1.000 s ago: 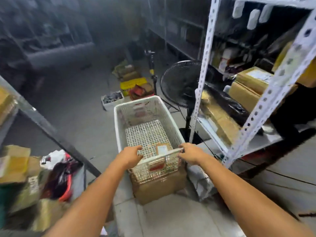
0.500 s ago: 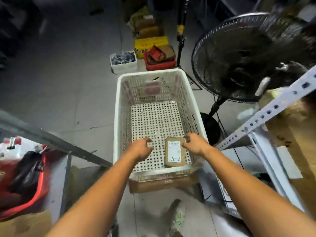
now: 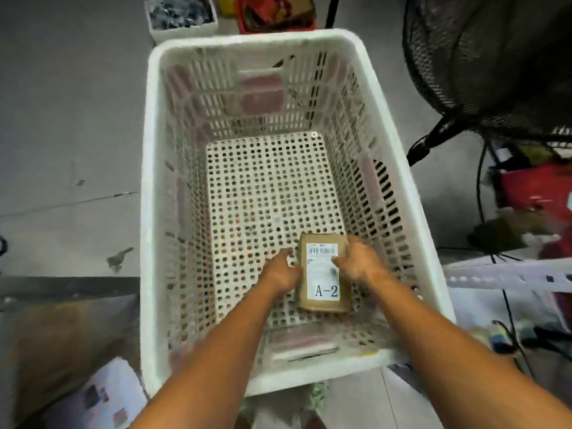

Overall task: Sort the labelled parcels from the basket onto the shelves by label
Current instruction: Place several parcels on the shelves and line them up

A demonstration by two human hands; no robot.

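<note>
A white perforated plastic basket (image 3: 148,193) stands on the floor below me. One small brown cardboard parcel (image 3: 322,292) lies flat on its bottom near the front wall, with a white label reading A-2. My left hand (image 3: 280,270) touches the parcel's left edge, fingers curled against it. My right hand (image 3: 356,261) lies over its right side, with the thumb on the label and the fingers round the far right edge. Both forearms reach down into the basket.
A black floor fan (image 3: 489,63) stands close at the right of the basket. A white metal shelf rail (image 3: 507,274) crosses at the right. A white box of dark items (image 3: 182,17) and a red box (image 3: 275,10) sit beyond the basket. Grey floor lies left.
The view has tilted down and closed in on the basket. My hands left the basket's front rim, went inside and came onto the two sides of the A-2 parcel.
</note>
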